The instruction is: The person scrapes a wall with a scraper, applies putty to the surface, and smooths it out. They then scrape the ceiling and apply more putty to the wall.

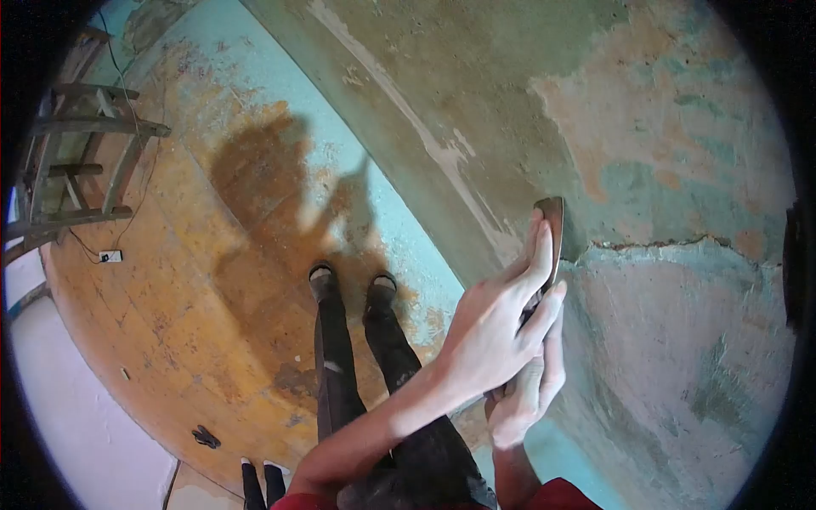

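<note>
A scraper (pixel 553 223) with a thin brownish blade, seen nearly edge-on, is held up against the patchy wall (pixel 476 102). My left hand (pixel 493 327) grips it from above, with fingers stretched along the blade. Below and behind, my right hand (pixel 520 406) closes around the lower part of the tool, where a dark handle partly shows between the fingers. Most of the handle is hidden by my hands. Just right of the blade, a ragged crack (pixel 654 245) crosses the plaster.
A wooden trestle-like ladder (pixel 81 174) stands at the left, with a cable and a white socket box (pixel 110 256) near it. A small dark item (pixel 206 437) lies on the worn floor (pixel 127 323). Another person's legs (pixel 262 484) show at the bottom.
</note>
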Demonstrator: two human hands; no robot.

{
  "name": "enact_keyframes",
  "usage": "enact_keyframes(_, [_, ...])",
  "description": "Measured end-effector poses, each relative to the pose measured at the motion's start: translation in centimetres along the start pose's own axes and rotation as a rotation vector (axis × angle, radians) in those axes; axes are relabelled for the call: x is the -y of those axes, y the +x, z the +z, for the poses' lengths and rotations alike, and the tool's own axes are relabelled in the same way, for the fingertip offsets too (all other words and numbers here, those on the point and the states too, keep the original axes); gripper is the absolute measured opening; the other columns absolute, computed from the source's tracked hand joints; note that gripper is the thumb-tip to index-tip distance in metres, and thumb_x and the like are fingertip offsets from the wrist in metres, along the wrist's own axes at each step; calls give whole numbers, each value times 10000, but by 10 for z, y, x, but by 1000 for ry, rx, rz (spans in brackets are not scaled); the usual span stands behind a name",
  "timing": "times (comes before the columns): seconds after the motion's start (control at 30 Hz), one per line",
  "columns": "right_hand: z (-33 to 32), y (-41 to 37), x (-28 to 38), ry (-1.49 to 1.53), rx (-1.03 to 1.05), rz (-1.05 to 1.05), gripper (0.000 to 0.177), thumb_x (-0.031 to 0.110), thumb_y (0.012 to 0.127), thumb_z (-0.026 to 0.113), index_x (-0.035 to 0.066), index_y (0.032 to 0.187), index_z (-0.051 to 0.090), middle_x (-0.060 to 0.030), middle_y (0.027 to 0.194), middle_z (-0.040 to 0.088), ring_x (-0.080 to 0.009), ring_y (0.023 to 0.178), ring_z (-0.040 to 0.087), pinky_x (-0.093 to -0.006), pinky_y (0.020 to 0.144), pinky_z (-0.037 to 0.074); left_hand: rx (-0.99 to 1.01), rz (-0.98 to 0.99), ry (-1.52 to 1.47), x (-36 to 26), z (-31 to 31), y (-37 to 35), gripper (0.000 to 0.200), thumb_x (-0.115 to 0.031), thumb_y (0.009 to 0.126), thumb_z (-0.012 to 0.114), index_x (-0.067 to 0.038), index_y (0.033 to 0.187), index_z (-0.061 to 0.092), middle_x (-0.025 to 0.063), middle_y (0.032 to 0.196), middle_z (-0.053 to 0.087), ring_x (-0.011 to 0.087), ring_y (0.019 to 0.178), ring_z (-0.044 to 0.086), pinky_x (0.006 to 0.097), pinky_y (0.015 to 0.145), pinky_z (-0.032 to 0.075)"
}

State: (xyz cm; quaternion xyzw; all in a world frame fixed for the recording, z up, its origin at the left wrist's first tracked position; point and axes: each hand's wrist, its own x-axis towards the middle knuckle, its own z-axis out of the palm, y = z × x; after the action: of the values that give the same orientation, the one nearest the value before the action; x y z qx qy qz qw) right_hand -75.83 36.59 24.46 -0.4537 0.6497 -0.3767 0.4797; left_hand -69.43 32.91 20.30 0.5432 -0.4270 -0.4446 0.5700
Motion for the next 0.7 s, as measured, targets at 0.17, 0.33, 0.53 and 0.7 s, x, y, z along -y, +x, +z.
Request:
enact_keyframes(0.17, [-4, 11, -8, -109, 257, -36, 561, 220, 1024, 359, -56, 1510, 309, -148, 1225, 592, -103, 881, 577, -206, 686, 422, -14, -170, -175, -1, -20, 21, 587, -38, 974, 532, 33, 1511, 305, 288, 1452, 466, 283, 1327, 491, 346, 1019, 460])
enact_keyframes(0.33, [-3, 21, 6, -35, 165, -56, 509, 193, 1032, 372, -58, 1475, 380, -117, 1081, 608, -89, 777, 525, -216, 652, 412, -92, -113, -62, -8, -12, 26, 599, -103, 989, 563, 35, 1511, 304, 182, 981, 665, 128, 823, 604, 308, 768, 549])
enact_keyframes(0.53, [12, 14, 11, 24, 174, -56, 534, 233, 1023, 405, -13, 1495, 374, -139, 1201, 590, -143, 1038, 558, -279, 925, 439, -80, -119, -131, -3, -14, 20, 568, -119, 992, 566, 40, 1490, 341, 42, 760, 601, 47, 727, 556, 251, 580, 505])
enact_keyframes(0.7, [26, 44, 1, -161, 267, -90, 509, 256, 1030, 410, -46, 1439, 441, -151, 1097, 647, -213, 910, 603, -324, 788, 488, -123, -253, -78, -6, -47, 55, 566, -137, 1003, 552, 48, 1489, 328, 30, 777, 610, 31, 734, 522, 214, 588, 463])
